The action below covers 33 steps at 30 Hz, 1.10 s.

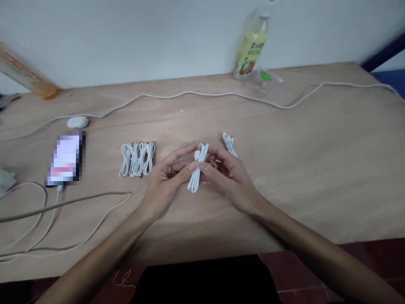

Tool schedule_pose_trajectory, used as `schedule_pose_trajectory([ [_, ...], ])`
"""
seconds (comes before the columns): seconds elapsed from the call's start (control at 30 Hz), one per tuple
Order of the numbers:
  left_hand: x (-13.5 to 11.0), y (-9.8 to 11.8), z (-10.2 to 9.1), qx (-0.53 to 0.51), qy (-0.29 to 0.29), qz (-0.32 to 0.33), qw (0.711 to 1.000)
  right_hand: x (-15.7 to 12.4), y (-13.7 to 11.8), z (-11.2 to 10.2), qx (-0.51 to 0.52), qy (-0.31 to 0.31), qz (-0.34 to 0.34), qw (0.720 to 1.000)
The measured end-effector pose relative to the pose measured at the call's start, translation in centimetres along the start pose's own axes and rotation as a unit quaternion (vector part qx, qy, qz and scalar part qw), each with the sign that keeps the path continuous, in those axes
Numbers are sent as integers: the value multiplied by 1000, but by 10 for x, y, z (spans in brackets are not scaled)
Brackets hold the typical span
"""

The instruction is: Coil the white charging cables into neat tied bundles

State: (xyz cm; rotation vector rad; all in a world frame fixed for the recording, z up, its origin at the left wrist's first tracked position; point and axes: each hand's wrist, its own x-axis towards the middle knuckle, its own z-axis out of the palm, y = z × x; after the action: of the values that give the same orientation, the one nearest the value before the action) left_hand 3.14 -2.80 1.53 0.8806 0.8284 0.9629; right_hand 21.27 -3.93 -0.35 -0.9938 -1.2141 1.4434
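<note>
Both hands hold a white USB cable, folded into a narrow bundle, above the middle of the table. The thumb of my left hand presses on its waist from the left, fingers behind it. From the other side my right hand pinches the same spot, its thumb meeting the left one. A plug shows at the bundle's upper end. Left of my left hand, several coiled white cables lie side by side in a row. Another coiled white cable rests just beyond my right hand, partly hidden by it.
Short white tie scraps lie farther back. A long white cord crosses the table. On the left are a phone on a charging lead and a white earbud case. At the wall stand a yellow-green bottle and an orange drink bottle.
</note>
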Motion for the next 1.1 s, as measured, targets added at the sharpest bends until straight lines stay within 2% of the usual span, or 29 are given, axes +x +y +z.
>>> schedule_pose_trajectory([
  [0.4,1,0,1,-40,2,-27,999,0,0,1,-11,10,-4,1000],
  [0.53,2,2,1,-41,23,-33,998,-3,-1,2,-87,84,-55,991],
  [0.63,3,2,-1,-48,33,-32,998,-5,-2,1,-201,120,-131,963],
  [0.77,5,0,-3,-51,52,-37,997,-6,1,-1,-340,69,-250,904],
  [0.87,5,-1,-4,-50,60,-39,996,-5,6,-2,-396,58,-282,872],
  [1.0,4,0,-4,-47,54,-34,997,-4,8,-2,-438,79,-325,834],
  [1.1,3,1,-4,-36,53,-35,997,-4,7,-2,-451,75,-326,827],
])
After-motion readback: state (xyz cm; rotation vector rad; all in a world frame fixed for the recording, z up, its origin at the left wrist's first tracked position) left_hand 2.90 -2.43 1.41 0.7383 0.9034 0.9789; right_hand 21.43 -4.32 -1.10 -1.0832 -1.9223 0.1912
